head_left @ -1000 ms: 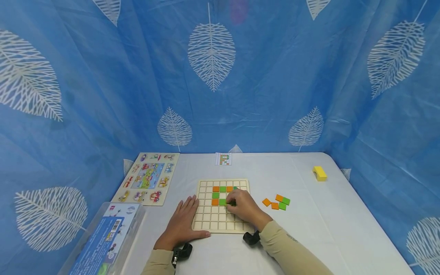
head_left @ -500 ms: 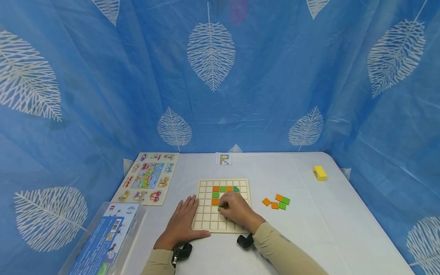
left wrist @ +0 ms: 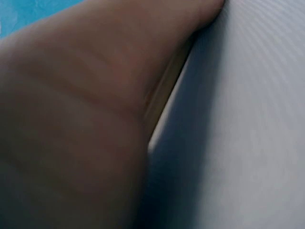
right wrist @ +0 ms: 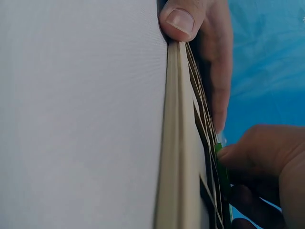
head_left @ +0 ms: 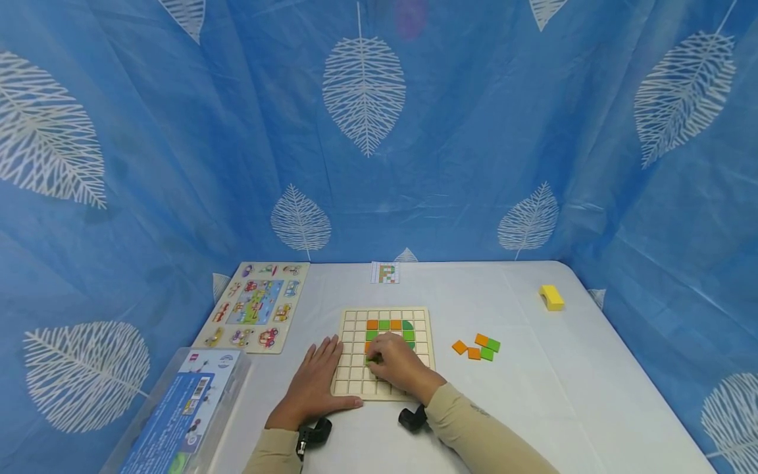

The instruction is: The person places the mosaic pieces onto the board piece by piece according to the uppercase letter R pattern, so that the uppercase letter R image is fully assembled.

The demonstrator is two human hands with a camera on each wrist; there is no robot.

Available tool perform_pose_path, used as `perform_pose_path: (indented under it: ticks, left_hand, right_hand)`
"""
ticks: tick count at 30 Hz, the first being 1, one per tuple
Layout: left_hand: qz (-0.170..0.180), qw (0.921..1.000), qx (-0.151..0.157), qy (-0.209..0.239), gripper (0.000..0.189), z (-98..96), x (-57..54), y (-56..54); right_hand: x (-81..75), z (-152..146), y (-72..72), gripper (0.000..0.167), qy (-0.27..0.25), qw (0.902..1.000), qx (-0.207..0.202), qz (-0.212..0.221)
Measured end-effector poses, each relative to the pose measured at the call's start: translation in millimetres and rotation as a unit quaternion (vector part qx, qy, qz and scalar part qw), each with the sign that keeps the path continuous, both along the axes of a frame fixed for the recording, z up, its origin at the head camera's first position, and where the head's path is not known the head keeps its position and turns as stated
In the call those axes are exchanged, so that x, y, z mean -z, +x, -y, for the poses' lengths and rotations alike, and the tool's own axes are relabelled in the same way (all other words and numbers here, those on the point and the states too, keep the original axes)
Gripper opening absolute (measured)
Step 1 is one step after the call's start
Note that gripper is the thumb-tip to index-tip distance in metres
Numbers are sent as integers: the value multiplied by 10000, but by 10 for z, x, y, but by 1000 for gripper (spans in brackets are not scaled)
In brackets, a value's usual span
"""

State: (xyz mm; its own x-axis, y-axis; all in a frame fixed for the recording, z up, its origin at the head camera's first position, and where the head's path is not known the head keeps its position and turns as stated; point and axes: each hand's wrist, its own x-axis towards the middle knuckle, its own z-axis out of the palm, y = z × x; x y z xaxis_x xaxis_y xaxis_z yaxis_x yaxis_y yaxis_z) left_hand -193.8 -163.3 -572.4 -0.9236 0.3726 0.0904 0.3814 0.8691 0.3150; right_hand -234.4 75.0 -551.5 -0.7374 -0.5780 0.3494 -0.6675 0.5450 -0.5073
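The wooden grid board [head_left: 352, 388] lies in front of me, with orange and green square tiles in some cells and a rounded green tile [head_left: 407, 325] at the pattern's upper right. My left hand [head_left: 316, 382] rests along the board's left edge, its fingers straight and its thumb at the front edge. My right hand [head_left: 399, 365] is over the middle of the board. Its thumb and fingers pinch a green tile [right wrist: 222, 169] at the grid surface, as the right wrist view shows. That hand covers part of the pattern. Left wrist view shows mostly blurred hand [left wrist: 86, 105].
Several loose orange and green tiles [head_left: 475, 353] lie right of the board. A small pattern card [head_left: 385, 273] is behind it. A yellow arch block [head_left: 551, 298] sits far right. On the left are a vehicle puzzle board [head_left: 290, 276] and a clear plastic box [head_left: 233, 382].
My right hand has moved left and slightly nearer across the board with the green tile, uncovering green tiles at the pattern's right side. The left hand has stayed put.
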Motion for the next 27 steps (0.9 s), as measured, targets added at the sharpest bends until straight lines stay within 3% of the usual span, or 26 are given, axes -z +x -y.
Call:
perform_pose_path:
  ticks: [18,27]
  left_hand:
    - [19,10000,8,-16,136,-7,22,-7]
    - [41,10000,-13,45,136,11,29,-7]
  right_hand:
    - [-6,-53,43,6,-20,9999,110,36]
    - [-18,-230,92,7,-489,9979,428,15]
